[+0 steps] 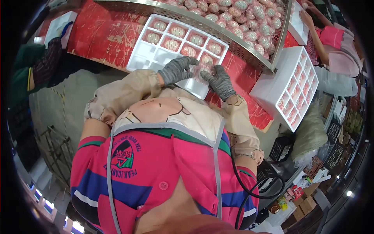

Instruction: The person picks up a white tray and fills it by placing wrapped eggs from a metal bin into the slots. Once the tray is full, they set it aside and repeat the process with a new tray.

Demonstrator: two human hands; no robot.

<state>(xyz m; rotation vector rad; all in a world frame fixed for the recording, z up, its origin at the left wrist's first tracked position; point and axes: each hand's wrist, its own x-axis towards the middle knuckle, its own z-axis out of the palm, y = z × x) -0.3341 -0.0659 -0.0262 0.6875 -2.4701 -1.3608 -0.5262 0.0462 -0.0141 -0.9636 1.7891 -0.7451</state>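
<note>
A round ball in crinkled pink-and-clear wrapping (199, 73) sits between my two hands, above the near right part of a white foam tray (137, 51). My left hand (176, 71), in a grey knit glove, has its fingers curled against the ball's left side. The grey-gloved right hand (220, 83) grips it from the right with thumb and fingers. Wrapped pale ribbed balls (178, 31) fill the tray's far compartments and some on its right. Bare compartments show at the near left; my hands and sleeves hide part of the near edge.
A perforated metal bin (218, 29) heaped with wrapped balls stands beyond the tray on the scratched red table (103, 33). Stacked, filled foam trays (272, 85) stand at the right edge. Another person (331, 48) works at far right; a sleeve (46, 64) shows at left.
</note>
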